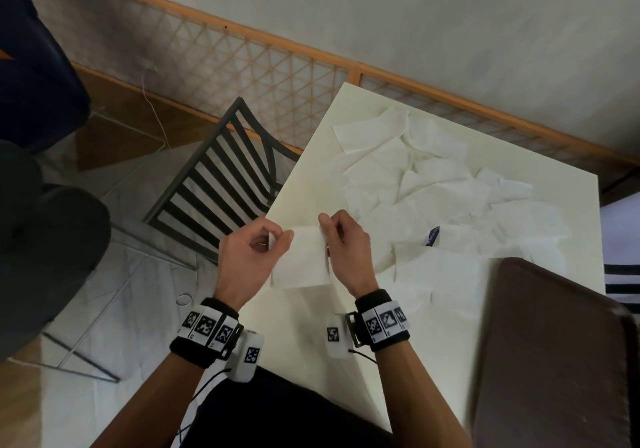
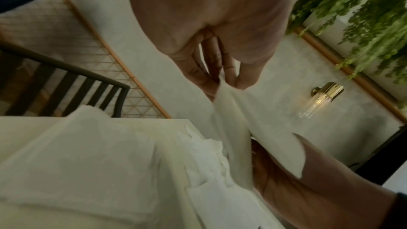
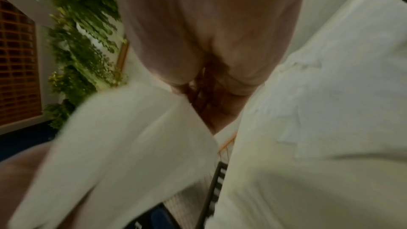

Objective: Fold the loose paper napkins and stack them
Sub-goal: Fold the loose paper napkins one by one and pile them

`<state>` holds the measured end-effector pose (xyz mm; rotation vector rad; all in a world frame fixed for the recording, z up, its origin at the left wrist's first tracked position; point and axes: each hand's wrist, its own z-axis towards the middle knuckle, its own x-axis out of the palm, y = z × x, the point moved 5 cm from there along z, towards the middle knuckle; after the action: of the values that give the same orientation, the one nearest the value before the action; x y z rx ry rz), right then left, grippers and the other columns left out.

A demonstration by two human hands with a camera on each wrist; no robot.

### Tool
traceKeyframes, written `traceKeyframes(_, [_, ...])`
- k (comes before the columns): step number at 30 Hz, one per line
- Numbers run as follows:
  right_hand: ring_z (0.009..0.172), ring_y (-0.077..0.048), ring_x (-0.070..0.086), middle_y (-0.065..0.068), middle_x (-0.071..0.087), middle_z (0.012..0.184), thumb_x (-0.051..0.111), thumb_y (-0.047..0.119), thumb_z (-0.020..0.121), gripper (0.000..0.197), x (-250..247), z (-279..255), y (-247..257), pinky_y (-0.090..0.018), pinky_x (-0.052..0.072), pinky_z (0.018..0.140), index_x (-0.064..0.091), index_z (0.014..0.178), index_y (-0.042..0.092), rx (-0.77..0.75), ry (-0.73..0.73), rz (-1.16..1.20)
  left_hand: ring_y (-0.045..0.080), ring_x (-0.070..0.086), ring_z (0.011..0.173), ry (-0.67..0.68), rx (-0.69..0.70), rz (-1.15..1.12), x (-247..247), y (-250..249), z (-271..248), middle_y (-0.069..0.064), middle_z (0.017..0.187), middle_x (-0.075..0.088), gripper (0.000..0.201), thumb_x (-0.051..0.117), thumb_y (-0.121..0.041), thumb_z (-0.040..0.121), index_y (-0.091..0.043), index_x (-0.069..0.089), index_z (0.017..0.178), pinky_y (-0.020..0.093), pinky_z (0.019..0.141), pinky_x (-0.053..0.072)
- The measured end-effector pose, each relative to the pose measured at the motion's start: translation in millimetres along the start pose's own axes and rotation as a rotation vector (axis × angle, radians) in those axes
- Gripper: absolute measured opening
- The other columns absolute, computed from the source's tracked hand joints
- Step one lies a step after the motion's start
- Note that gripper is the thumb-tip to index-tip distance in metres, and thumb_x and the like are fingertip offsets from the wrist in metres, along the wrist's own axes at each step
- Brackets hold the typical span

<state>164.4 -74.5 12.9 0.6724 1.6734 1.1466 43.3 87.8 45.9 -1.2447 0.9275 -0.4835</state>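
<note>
White tissue paper, thin and limp: the napkin [image 1: 300, 257] hangs in the air over the near-left edge of the table [image 1: 304, 177], the left hand [image 1: 247, 257] pinching its upper left corner and the right hand [image 1: 346, 247] pinching the upper right. It weighs almost nothing, sags freely and would likely tear if tugged, so light fingertip pinches at the corners suit it best. Beyond, the loose napkins [image 1: 426, 184] lie scattered across the tabletop, overlapping, and a dark brown tray [image 1: 554, 343] sits at the near right.
</note>
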Motion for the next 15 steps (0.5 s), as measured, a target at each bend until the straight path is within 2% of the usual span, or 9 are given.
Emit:
traceKeyframes(1, [0.058, -0.009, 0.055, 0.007, 0.06, 0.064, 0.06, 0.043, 0.112, 0.033, 9, 0, -7, -0.036, 0.053, 0.062, 0.053, 0.089, 0.02, 0.028, -0.004, 0.017, 0.013, 0.073, 0.072, -0.014, -0.011, 0.038, -1, 7, -1, -0.005, 0.08, 0.075, 0.016, 0.085, -0.02, 0.093, -0.019, 0.073, 0.084, 0.024, 0.069, 0.06])
traceKeyframes(2, [0.057, -0.009, 0.058, 0.005, 0.063, 0.066, 0.06, 0.041, 0.112, 0.026, 17, -1, -13, -0.039, 0.055, 0.062, 0.054, 0.098, 0.02, 0.044, 0.001, 0.04, 0.011, 0.073, 0.074, -0.028, -0.032, 0.071, -3, 17, -1, -0.005, 0.081, 0.075, 0.016, 0.086, -0.021, 0.092, -0.021, 0.072, 0.084, 0.023, 0.069, 0.06])
traceKeyframes(3, [0.057, -0.007, 0.059, 0.005, 0.065, 0.068, 0.061, 0.037, 0.112, 0.019, 26, -2, -17, -0.034, 0.054, 0.06, 0.053, 0.106, 0.021, 0.049, 0.022, 0.058, 0.009, 0.074, 0.077, -0.035, -0.06, 0.109, -5, 27, 0, -0.007, 0.082, 0.076, 0.017, 0.088, -0.023, 0.09, -0.024, 0.071, 0.086, 0.021, 0.07, 0.06])
traceKeyframes(5, [0.055, -0.005, 0.059, 0.005, 0.065, 0.068, 0.064, 0.027, 0.11, 0.017, 42, -2, -23, -0.02, 0.047, 0.058, 0.049, 0.117, 0.021, 0.036, 0.095, 0.033, 0.003, 0.071, 0.075, -0.033, -0.116, 0.218, -9, 47, 2, -0.009, 0.082, 0.074, 0.022, 0.089, -0.027, 0.088, -0.03, 0.068, 0.092, 0.018, 0.066, 0.056])
traceKeyframes(7, [0.054, -0.006, 0.06, 0.001, 0.066, 0.066, 0.065, 0.018, 0.108, 0.016, 58, 0, -30, -0.017, 0.045, 0.058, 0.051, 0.116, 0.02, 0.03, 0.18, -0.056, 0.002, 0.065, 0.067, -0.018, -0.156, 0.307, -13, 67, 3, -0.009, 0.077, 0.068, 0.027, 0.09, -0.025, 0.086, -0.029, 0.067, 0.099, 0.016, 0.064, 0.052])
traceKeyframes(9, [0.062, -0.016, 0.066, -0.005, 0.069, 0.072, 0.061, 0.014, 0.107, 0.009, 75, 1, -35, -0.028, 0.051, 0.063, 0.056, 0.113, 0.02, 0.038, 0.256, -0.157, 0.004, 0.066, 0.071, 0.02, -0.196, 0.382, -15, 84, 5, -0.007, 0.083, 0.068, 0.032, 0.088, -0.022, 0.087, -0.025, 0.066, 0.11, 0.03, 0.076, 0.06])
traceKeyframes(11, [0.071, -0.029, 0.069, -0.01, 0.07, 0.083, 0.055, 0.014, 0.108, 0.008, 88, -1, -36, -0.044, 0.059, 0.068, 0.058, 0.114, 0.018, 0.041, 0.318, -0.266, 0.018, 0.069, 0.082, 0.064, -0.225, 0.468, -14, 97, 7, -0.002, 0.092, 0.07, 0.038, 0.086, -0.021, 0.089, -0.021, 0.063, 0.119, 0.043, 0.088, 0.06])
traceKeyframes(13, [0.078, -0.036, 0.069, -0.014, 0.07, 0.094, 0.048, 0.013, 0.108, 0.013, 91, -3, -33, -0.051, 0.061, 0.074, 0.057, 0.118, 0.015, 0.025, 0.342, -0.39, 0.024, 0.068, 0.094, 0.105, -0.249, 0.519, -12, 104, 8, 0.003, 0.106, 0.069, 0.043, 0.085, -0.019, 0.089, -0.017, 0.062, 0.125, 0.045, 0.096, 0.057])
traceKeyframes(15, [0.086, -0.04, 0.067, -0.017, 0.068, 0.104, 0.044, 0.007, 0.107, 0.02, 92, -4, -31, -0.053, 0.059, 0.08, 0.053, 0.124, 0.012, 0.013, 0.37, -0.492, 0.032, 0.06, 0.114, 0.112, -0.22, 0.607, -8, 105, 5, 0.011, 0.128, 0.057, 0.049, 0.087, -0.015, 0.085, -0.012, 0.062, 0.128, 0.045, 0.104, 0.052])
